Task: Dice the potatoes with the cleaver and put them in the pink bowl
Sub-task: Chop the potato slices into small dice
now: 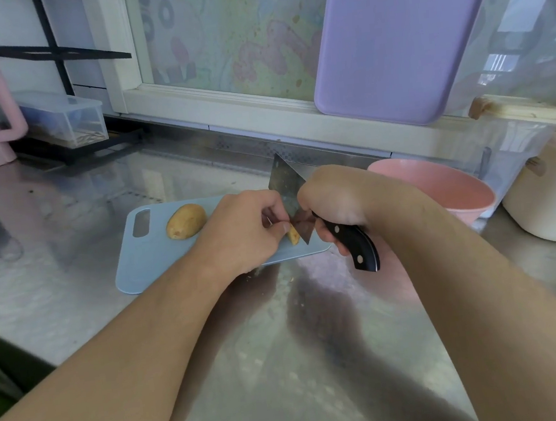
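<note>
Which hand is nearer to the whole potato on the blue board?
Left. The left hand is just to the right of the whole potato; the right hand, gripping the cleaver, is farther right, beyond it.

whole potato (pixel 185 221): tan, unpeeled, lying on its side at the left of the pale blue board, centre of the frame
cut potato piece (pixel 293 234): yellow, small, mostly hidden, right beside the blade
cleaver (pixel 291 198): broad steel blade on edge, black riveted handle, centre of the frame
pink bowl (pixel 438 186): upright, right of centre
</note>
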`<action>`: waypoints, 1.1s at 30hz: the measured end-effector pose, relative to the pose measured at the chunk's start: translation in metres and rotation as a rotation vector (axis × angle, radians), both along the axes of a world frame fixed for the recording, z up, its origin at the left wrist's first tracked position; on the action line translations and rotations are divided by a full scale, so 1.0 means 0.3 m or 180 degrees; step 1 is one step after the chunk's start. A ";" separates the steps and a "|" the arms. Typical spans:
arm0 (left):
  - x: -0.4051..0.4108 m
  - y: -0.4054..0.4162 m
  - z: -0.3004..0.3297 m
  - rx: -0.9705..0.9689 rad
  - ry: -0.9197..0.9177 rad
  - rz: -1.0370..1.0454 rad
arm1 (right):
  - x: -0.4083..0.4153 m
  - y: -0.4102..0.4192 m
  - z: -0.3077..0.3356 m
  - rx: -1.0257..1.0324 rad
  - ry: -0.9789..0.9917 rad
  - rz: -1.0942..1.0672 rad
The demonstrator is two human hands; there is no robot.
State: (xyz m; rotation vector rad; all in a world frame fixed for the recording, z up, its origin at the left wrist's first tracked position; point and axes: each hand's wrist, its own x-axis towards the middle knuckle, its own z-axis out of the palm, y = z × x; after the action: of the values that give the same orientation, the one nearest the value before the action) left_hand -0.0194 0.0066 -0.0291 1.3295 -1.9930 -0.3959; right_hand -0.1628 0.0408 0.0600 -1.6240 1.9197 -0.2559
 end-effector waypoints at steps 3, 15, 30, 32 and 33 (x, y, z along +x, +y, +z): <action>-0.003 0.005 0.005 0.0004 -0.0045 0.0009 | 0.000 0.006 0.003 0.0023 0.0038 0.0038; -0.007 0.010 0.016 -0.0037 -0.0153 0.0001 | -0.002 0.023 0.001 0.0180 -0.0001 0.0017; -0.005 0.011 0.027 0.0009 -0.0175 -0.0061 | -0.017 0.018 0.001 0.0184 0.0077 0.0175; -0.006 0.012 0.027 -0.0003 -0.0193 -0.0093 | -0.006 0.010 -0.013 0.0194 0.0097 0.0166; -0.006 0.013 0.028 -0.0019 -0.0215 -0.0106 | 0.000 0.006 -0.021 0.0185 0.0121 0.0184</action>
State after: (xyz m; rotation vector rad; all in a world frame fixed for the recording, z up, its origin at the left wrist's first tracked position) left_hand -0.0211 0.0107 -0.0208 1.3235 -2.0727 -0.3649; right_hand -0.1628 0.0425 0.0537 -1.6539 1.8875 -0.1452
